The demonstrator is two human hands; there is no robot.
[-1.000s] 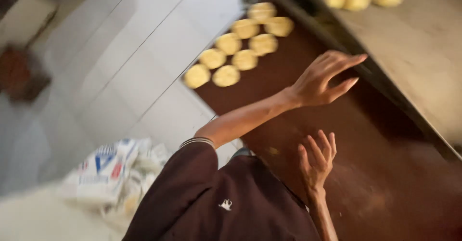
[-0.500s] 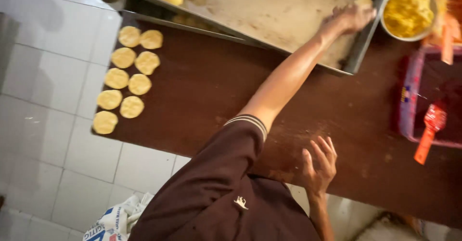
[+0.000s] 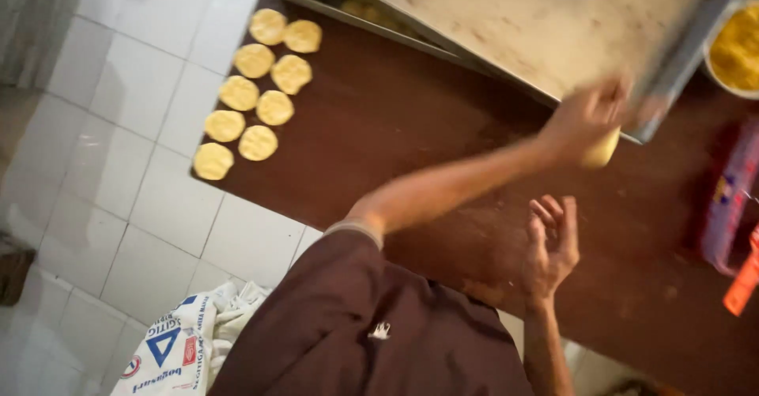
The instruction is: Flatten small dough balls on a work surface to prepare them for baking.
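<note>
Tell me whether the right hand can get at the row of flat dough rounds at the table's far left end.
Probably not from here: the right hand rests open near the body, and the left arm stretches across between it and the dough rounds.

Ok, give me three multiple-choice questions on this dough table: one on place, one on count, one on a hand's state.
1. The flat dough discs lie: A on the metal tray; B on the floor tiles; C at the brown table's left end.
2. Discs there: A four; B nine; C fifteen.
3. The left hand is: A closed on a pale dough lump; B flat on the table; C in a bowl.
Answers: C, two rows by the table's edge; B, nine count out; A, fingers wrap the lump.
</note>
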